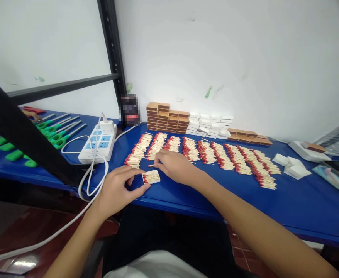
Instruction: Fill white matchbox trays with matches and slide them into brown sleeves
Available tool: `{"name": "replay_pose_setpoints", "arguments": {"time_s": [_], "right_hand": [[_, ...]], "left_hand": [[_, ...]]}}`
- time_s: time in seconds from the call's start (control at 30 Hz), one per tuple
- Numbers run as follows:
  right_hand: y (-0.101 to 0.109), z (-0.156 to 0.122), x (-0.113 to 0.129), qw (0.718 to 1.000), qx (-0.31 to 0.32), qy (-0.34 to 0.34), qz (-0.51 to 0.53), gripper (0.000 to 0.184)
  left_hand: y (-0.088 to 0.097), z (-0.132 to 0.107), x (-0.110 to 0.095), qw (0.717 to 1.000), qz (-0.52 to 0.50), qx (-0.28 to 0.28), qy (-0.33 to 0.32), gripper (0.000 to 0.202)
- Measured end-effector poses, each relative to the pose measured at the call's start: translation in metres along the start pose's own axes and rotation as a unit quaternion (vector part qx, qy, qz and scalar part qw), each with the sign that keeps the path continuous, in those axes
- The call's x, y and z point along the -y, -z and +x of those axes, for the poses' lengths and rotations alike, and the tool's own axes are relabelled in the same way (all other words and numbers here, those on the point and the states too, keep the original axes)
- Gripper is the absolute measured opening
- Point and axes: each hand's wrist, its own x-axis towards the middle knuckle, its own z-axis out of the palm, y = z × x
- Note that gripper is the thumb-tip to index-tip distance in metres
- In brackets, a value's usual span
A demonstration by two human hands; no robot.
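A white matchbox tray (155,180) partly filled with red-tipped matches lies on the blue table near its front edge. My left hand (120,188) grips the tray's left end between thumb and forefinger. Just beyond the tray, my right hand (172,165) is closed in a pinch on a match (151,166), whose red head points left. Behind my hands, matches (190,149) lie in several slanting rows across the table, their heads mostly to the left.
Brown matchboxes (169,120) and white trays (210,125) are stacked along the wall. Loose white trays (292,166) lie at the right. On the left are a power strip (99,142) with looping white cable, a black rack post (27,135) and green-handled tools (46,135).
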Motion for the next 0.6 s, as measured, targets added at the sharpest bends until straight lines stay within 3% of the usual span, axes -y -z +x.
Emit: {"name": "replay_pose_setpoints", "arguments": {"time_s": [0.23,0.4,0.6], "right_hand": [[0.0095,-0.0037,0.0060,0.999,-0.032,0.008,0.037,0.011],[0.0048,-0.0013,0.0035,1.000,-0.009,0.008,0.010,0.021],[0.0032,0.0009,0.0017,1.000,-0.009,0.006,0.022,0.014]], "left_hand": [[0.0011,0.0000,-0.0010,1.000,0.004,0.002,0.002,0.025],[0.0014,0.0002,-0.0009,1.000,0.005,-0.003,-0.001,0.025],[0.0007,0.0005,-0.0004,1.000,0.003,-0.005,-0.003,0.026]]}}
